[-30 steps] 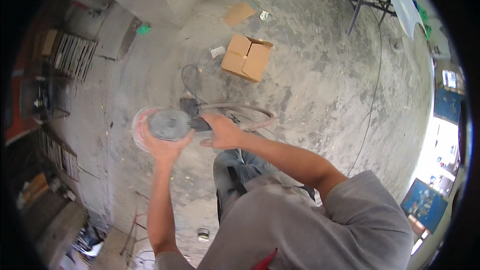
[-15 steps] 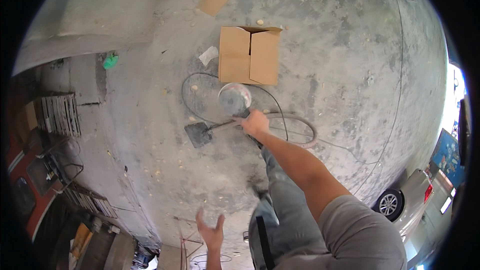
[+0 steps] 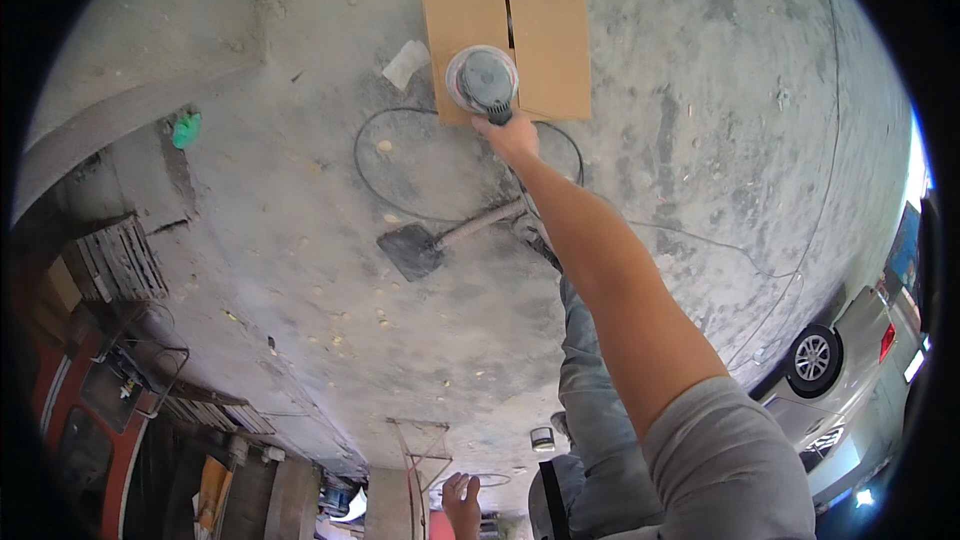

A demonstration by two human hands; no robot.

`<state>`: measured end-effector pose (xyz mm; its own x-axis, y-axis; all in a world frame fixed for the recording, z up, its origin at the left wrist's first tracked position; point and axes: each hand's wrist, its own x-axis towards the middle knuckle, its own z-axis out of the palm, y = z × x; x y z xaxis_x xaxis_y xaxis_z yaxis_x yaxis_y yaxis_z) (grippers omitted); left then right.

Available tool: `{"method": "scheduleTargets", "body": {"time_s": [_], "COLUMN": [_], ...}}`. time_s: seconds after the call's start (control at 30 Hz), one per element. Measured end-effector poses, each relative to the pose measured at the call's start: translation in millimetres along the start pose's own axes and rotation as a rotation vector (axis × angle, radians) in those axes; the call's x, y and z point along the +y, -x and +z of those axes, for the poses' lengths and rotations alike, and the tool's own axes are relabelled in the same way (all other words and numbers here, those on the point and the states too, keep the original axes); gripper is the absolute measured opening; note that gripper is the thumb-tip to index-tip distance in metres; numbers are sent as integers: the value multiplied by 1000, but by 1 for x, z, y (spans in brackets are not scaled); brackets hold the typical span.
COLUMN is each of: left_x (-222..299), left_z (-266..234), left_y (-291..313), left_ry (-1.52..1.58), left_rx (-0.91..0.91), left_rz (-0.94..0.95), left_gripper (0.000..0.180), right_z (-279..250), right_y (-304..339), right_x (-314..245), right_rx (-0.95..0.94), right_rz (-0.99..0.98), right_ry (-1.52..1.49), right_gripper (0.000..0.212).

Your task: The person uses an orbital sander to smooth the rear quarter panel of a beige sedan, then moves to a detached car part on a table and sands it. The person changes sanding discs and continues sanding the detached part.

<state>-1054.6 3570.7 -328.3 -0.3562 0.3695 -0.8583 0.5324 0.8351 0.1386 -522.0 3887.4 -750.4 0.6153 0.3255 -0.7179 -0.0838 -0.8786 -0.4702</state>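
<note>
My right hand (image 3: 513, 136) is closed round the handle of a grey power sander (image 3: 486, 78) with a round, pale-rimmed head. In view, the sander overlaps the lower left part of a brown cardboard box (image 3: 553, 55) with folded flaps; whether it touches the box I cannot tell. A black cable (image 3: 358, 155) loops on the floor below the box. My left hand (image 3: 462, 507) is low in the picture by my legs, empty, with its fingers loosely bent and apart. Close to the cable lies a flat black square piece (image 3: 411, 251) with a brownish, tube-like shaft (image 3: 482, 222).
A crumpled pale paper (image 3: 405, 64) lies left of the box. Farther left are a green scrap (image 3: 186, 129) and slatted pieces (image 3: 122, 259). A thin metal frame (image 3: 420, 455) stands near my left hand. At the right is a parked car (image 3: 850, 345).
My right hand has carried the sander up and forward, from below the box to over its lower left part. My left hand has dropped lower and its fingers have bent more. The view has shifted.
</note>
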Motion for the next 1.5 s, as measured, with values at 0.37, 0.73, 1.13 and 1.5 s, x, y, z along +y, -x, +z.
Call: {"method": "scheduleTargets", "body": {"time_s": [0.37,0.73,1.13,1.5], "left_x": [336,272,89,-172], "left_z": [-38,-239,-305,-81], "left_y": [-51,-18,32,197], "left_ry": [1532,920,479,-586], "left_rx": [-1037,-892,-783,-2109], "left_rz": [402,295,1045,12], "left_gripper": [100,100,86,86], "right_z": [-48,50,107,-2], "right_y": [304,771,909,1041], "right_x": [-48,-279,-61,373], "right_rx": [-555,-498,-459,705], "right_rz": [12,-1012,-398,-210], "right_ry": [-413,-604,-933,-474], "right_gripper": [88,83,97,65]}}
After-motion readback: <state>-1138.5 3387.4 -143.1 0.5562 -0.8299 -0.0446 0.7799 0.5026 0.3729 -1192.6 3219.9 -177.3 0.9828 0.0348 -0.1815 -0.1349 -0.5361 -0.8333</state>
